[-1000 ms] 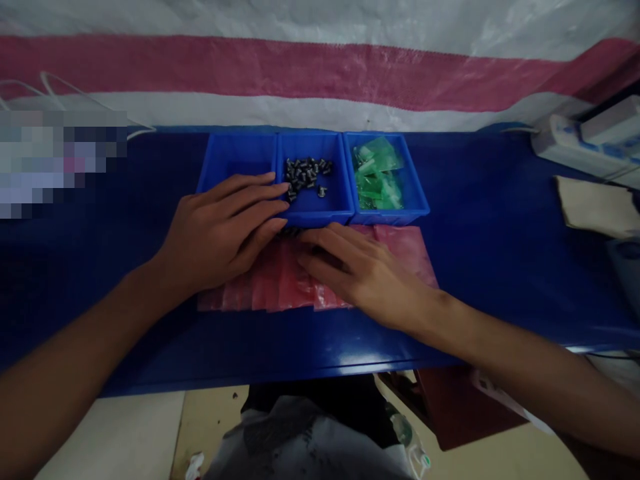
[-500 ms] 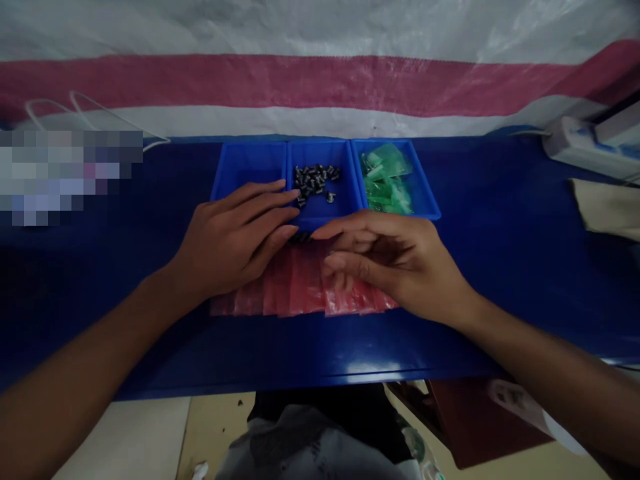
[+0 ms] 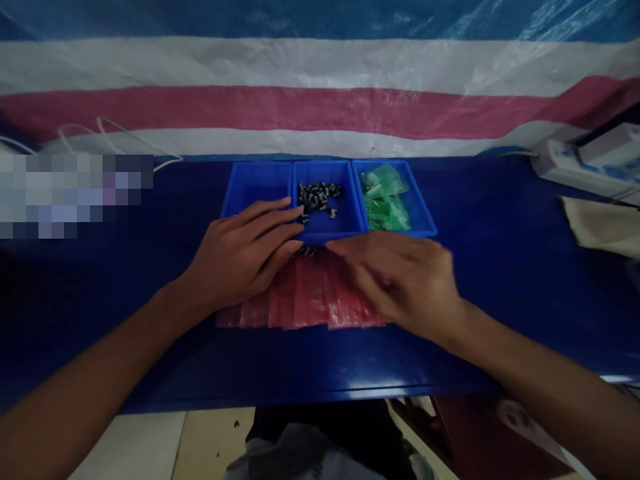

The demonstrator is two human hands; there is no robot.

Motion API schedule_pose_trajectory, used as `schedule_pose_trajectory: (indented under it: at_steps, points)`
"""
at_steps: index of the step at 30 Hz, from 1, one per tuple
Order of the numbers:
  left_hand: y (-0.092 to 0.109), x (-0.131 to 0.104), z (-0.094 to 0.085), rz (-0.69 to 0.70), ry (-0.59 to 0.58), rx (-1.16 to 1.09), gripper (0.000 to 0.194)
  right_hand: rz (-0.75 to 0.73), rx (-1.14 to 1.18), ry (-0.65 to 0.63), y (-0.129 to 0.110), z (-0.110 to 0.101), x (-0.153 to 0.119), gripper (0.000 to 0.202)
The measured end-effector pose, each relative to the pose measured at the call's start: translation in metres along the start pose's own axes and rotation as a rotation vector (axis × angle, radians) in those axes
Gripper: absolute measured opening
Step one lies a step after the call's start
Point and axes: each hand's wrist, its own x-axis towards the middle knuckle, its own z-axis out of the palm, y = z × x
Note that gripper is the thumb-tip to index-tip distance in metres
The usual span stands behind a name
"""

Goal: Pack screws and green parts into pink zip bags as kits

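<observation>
My left hand [image 3: 250, 250] lies flat with its fingers stretched out, across the front corner of the left blue tray [image 3: 263, 175] and against the middle tray [image 3: 345, 227]. Small black screw-like parts [image 3: 320, 195] are heaped in the middle tray. A few more dark parts [image 3: 310, 251] sit just in front of it, by my left thumb. Over the row of red plastic bags [image 3: 310, 293] hovers my right hand [image 3: 405, 280], blurred, its index fingertip near the middle tray's front rim. Whether it holds anything is hidden.
The right blue tray [image 3: 425, 217] holds green plastic bags [image 3: 385, 197]. A white power strip [image 3: 575, 163] and a beige cloth [image 3: 600, 223] lie at the right on the blue table [image 3: 280, 363]. A white cable [image 3: 135, 143] runs at the left, by a striped sheet [image 3: 300, 110].
My right hand has turned over, its back now more toward me and its fingers bent downward. My left hand stays over the trays. The whole view has shifted slightly downward in the picture.
</observation>
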Motion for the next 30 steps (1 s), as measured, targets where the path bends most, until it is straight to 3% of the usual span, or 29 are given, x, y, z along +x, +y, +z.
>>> schedule_pose_trajectory:
  at_steps: [3, 6, 17, 22, 30]
  points:
    - [0.001, 0.000, 0.000, -0.016, 0.006, -0.017, 0.025, -0.272, -0.343, -0.238, 0.001, 0.011, -0.003, 0.027]
    - [0.001, 0.000, 0.000, -0.034, 0.002, -0.030, 0.026, -0.259, -0.429, -0.350, 0.000, 0.020, -0.003, 0.029]
    - [0.001, 0.002, -0.002, -0.145, -0.066, -0.122, 0.027, -0.174, -0.262, -0.401, 0.003, 0.024, -0.005, 0.030]
    - [-0.001, 0.001, 0.000, -0.092, -0.043, -0.066, 0.026, -0.151, -0.206, -0.356, 0.003, 0.026, -0.004, 0.030]
    - [-0.005, -0.001, 0.002, -0.051, -0.037, -0.075, 0.028, -0.148, -0.206, -0.402, 0.003, 0.025, 0.001, 0.029]
